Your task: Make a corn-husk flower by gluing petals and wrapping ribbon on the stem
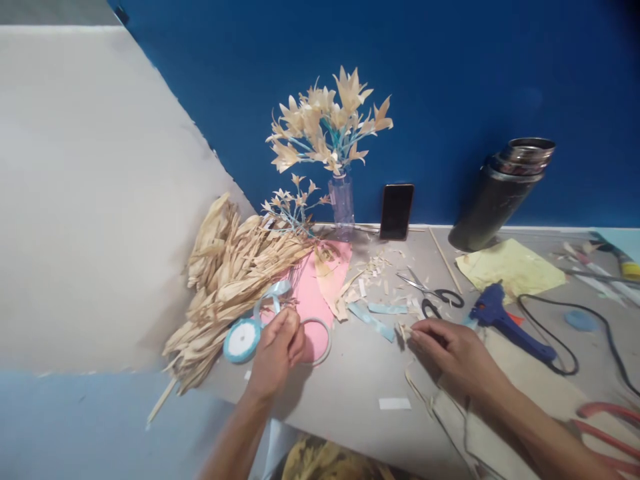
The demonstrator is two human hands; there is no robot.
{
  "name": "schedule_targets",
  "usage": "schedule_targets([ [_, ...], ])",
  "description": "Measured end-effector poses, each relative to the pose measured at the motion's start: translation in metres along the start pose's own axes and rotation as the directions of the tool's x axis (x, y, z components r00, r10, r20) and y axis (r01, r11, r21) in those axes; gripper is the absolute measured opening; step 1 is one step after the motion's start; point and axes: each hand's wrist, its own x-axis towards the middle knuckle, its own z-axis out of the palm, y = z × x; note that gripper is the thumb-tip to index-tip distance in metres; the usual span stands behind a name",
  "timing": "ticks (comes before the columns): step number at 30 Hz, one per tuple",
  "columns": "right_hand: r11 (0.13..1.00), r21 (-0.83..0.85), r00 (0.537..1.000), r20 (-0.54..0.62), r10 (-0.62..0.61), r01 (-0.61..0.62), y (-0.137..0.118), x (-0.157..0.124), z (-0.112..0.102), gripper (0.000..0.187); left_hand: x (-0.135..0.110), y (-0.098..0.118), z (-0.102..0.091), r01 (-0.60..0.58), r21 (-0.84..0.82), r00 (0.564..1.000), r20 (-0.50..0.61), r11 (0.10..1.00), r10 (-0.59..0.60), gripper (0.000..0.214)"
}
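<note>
My left hand (283, 340) is closed in a fist beside a roll of light blue ribbon (242, 341). A loop of ribbon (278, 288) rises just behind the fist; whether the fingers grip it is hidden. A pale ring (327, 345) lies right of this hand, partly over pink paper (313, 287). With thumb and fingertips together, my right hand (450, 350) pinches a small piece of dried husk (403, 332) above the table. Black-handled scissors (433, 297) and cut blue ribbon strips (373, 321) lie just beyond it.
Dried husks (240, 267) are heaped at left. Behind stand a clear bottle (343, 207) of husk flowers (325, 120), a phone (397, 212) and a tilted dark flask (500, 197). A blue glue gun (513, 323) with its cord, yellow paper (510, 267) and red-handled tool (610, 433) lie right.
</note>
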Motion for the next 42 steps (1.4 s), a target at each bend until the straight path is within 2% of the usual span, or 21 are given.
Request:
schedule_targets([
  [3,0.995,-0.100,1.000,0.000,-0.011,0.011,0.002,-0.003,0.002,0.032,-0.008,-0.003,0.001,-0.021,0.213,1.000,0.006,0.977,0.020,0.052],
  [5,0.982,-0.187,1.000,0.002,-0.021,0.021,0.004,-0.006,0.003,0.035,-0.018,-0.006,0.008,0.014,0.313,0.995,0.089,0.950,-0.044,0.055],
  [8,0.946,-0.320,0.999,0.008,-0.039,0.039,0.008,-0.009,0.005,0.038,-0.032,-0.011,0.019,0.074,0.367,0.946,0.267,0.927,-0.181,0.044],
  [10,0.913,-0.406,0.999,0.000,-0.051,0.047,0.011,-0.010,0.007,0.039,-0.035,-0.010,0.020,0.011,0.414,0.952,0.275,0.910,-0.137,0.028],
  [12,0.887,-0.459,0.998,0.001,-0.064,0.057,0.015,-0.010,0.009,0.038,-0.034,-0.005,0.014,-0.063,0.488,0.975,0.214,0.870,-0.050,0.018],
  [15,0.864,-0.496,0.996,0.019,-0.085,0.084,0.019,-0.012,0.010,0.035,-0.028,0.003,-0.001,-0.105,0.641,0.987,0.159,0.761,0.003,0.018],
  [18,0.844,-0.530,0.996,0.046,-0.073,0.086,0.020,-0.012,0.009,0.035,-0.024,0.002,-0.011,-0.148,0.782,0.988,0.146,0.605,0.052,0.021],
  [22,0.858,-0.510,0.998,0.060,-0.035,0.061,0.020,-0.011,0.007,0.031,-0.026,-0.012,-0.008,-0.152,0.912,0.988,0.155,0.381,0.023,0.013],
  [24,0.867,-0.497,0.998,0.068,-0.017,0.049,0.018,-0.011,0.006,0.027,-0.027,-0.020,-0.005,-0.149,0.937,0.987,0.158,0.318,-0.004,0.011],
  [27,0.857,-0.511,0.996,0.089,-0.026,0.068,0.015,-0.012,0.005,0.027,-0.027,-0.026,-0.002,-0.178,0.930,0.983,0.183,0.320,0.014,0.012],
  [29,0.841,-0.530,0.993,0.089,-0.071,0.108,0.015,-0.013,0.005,0.034,-0.026,-0.025,-0.004,-0.219,0.913,0.976,0.207,0.344,0.072,0.017],
  [32,0.834,-0.533,0.988,0.042,-0.146,0.145,0.020,-0.014,0.006,0.039,-0.028,-0.017,-0.010,-0.268,0.887,0.948,0.173,0.376,0.268,0.019],
  [35,0.880,-0.457,0.987,-0.028,-0.158,0.128,0.023,-0.013,0.004,0.038,-0.034,-0.003,-0.016,-0.279,0.850,0.890,0.054,0.447,0.454,0.014],
  [37,0.944,-0.323,0.994,-0.063,-0.087,0.062,0.018,-0.012,0.001,0.041,-0.041,0.007,-0.015,-0.284,0.818,0.878,0.013,0.501,0.478,0.011],
  [39,0.995,-0.099,0.998,-0.054,0.020,-0.026,0.007,-0.012,-0.004,0.039,-0.049,0.014,-0.009,-0.327,0.783,0.881,0.050,0.530,0.470,0.010],
  [41,0.981,0.171,0.996,0.016,0.089,-0.090,-0.010,-0.014,-0.008,0.031,-0.054,0.016,0.002,-0.403,0.734,0.875,0.133,0.546,0.466,0.010],
  [42,0.950,0.289,0.993,0.066,0.103,-0.118,-0.019,-0.015,-0.010,0.040,-0.056,0.016,0.008,-0.441,0.705,0.870,0.184,0.555,0.457,0.010],
])
